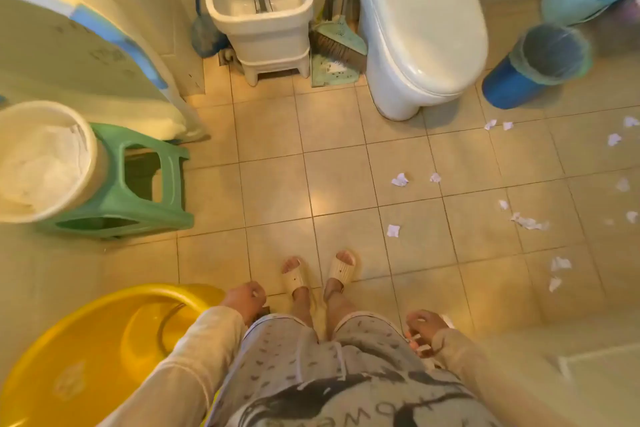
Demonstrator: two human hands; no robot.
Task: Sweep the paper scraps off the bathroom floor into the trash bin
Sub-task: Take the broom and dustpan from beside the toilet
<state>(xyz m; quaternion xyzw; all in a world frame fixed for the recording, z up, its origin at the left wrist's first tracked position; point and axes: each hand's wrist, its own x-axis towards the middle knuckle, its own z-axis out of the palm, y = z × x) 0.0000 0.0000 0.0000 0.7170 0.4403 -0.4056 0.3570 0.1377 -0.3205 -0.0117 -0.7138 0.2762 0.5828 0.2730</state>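
Several white paper scraps [400, 179] lie scattered over the beige floor tiles on the right side, from near the toilet down toward my feet. A blue trash bin [533, 68] lined with a greenish bag stands right of the toilet. A broom [337, 45] and green dustpan [332, 71] lean between the mop bucket and the toilet. My left hand [244, 300] hangs at my side with loosely curled fingers, holding nothing. My right hand [424, 328] also hangs at my hip, fingers relaxed and empty.
A white toilet [422, 28] stands at the back, a white mop bucket [259, 10] to its left. A green stool [138, 184] carries a white basin [45, 159] at left. A yellow tub [86, 350] sits by my left leg. I stand in slippers mid-floor.
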